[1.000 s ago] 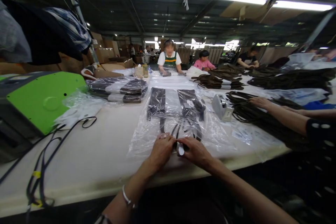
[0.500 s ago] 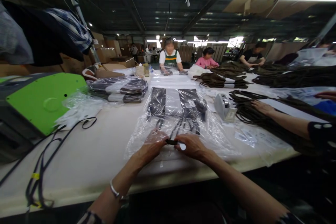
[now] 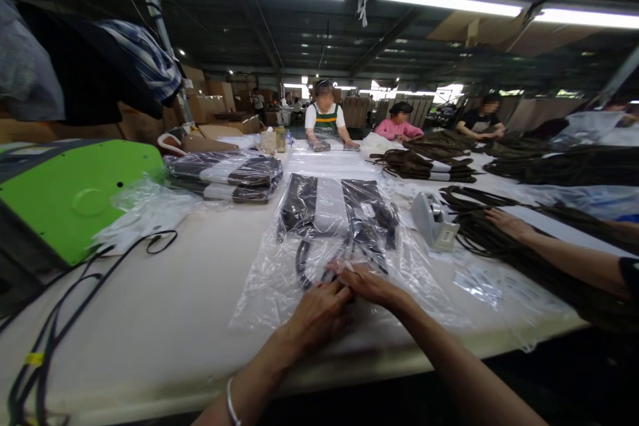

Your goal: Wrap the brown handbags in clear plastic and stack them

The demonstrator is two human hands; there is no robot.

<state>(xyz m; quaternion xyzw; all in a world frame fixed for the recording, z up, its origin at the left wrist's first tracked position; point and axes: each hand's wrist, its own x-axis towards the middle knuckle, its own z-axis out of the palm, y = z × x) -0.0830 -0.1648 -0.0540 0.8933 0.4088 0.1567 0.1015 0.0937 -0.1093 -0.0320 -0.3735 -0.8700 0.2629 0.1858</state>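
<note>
A dark folded fabric item with a pale paper band [image 3: 331, 206] around it lies inside a clear plastic bag [image 3: 264, 279] on the table before me. Dark straps [image 3: 301, 259] loop from its near side toward my hands. My left hand [image 3: 319, 311], fingers curled, closes on the straps near the bag's mouth. Pressed against it from above is my right hand [image 3: 368, 283], its fingers bent together over the same spot. The strap ends between the fingers are mostly hidden.
A tape dispenser [image 3: 435, 221] stands right of the bag. Wrapped packs [image 3: 224, 173] and a green machine [image 3: 84, 200] with loose cables are at left. Beside me on the right, a co-worker's hand [image 3: 509, 223] rests on dark straps. Other people sit across the table.
My hands, apart with a dark strap piece stretched between them, have come together and overlap. My left hand moved right and nearer. The co-worker's near hand stays on the dark straps.
</note>
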